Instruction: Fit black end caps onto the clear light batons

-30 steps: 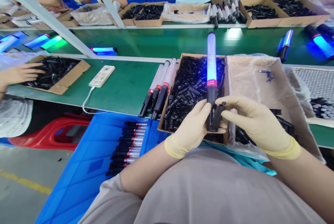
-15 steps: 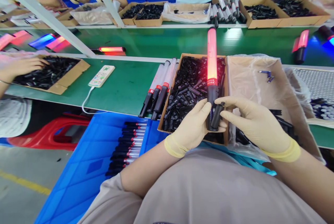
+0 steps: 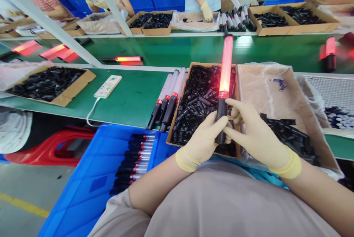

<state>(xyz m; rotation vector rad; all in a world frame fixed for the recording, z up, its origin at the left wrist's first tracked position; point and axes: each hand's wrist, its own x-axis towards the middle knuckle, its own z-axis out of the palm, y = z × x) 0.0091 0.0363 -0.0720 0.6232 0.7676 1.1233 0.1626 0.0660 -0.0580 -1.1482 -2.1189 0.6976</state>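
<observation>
Both hands wear cream gloves and grip one light wand (image 3: 225, 71) by its black handle. The wand stands nearly upright, tilted slightly right, and its tube glows red. My left hand (image 3: 203, 141) wraps the lower handle from the left. My right hand (image 3: 253, 133) closes over the handle from the right, fingers pressed against it; the small black part seen earlier is hidden under them. The hands hover above a cardboard box (image 3: 177, 119) filled with small black parts.
Three unlit wands (image 3: 167, 98) lie left of the box on the green bench. A plastic-lined box (image 3: 276, 93) with black parts is on the right. A blue crate (image 3: 91, 185) of wands sits below left. Lit wands ride the conveyor (image 3: 177, 51); other people work beyond it.
The wand's glow went from blue to red. My right hand has pressed the small black part against the handle and closed over it. The view shifted down slightly.
</observation>
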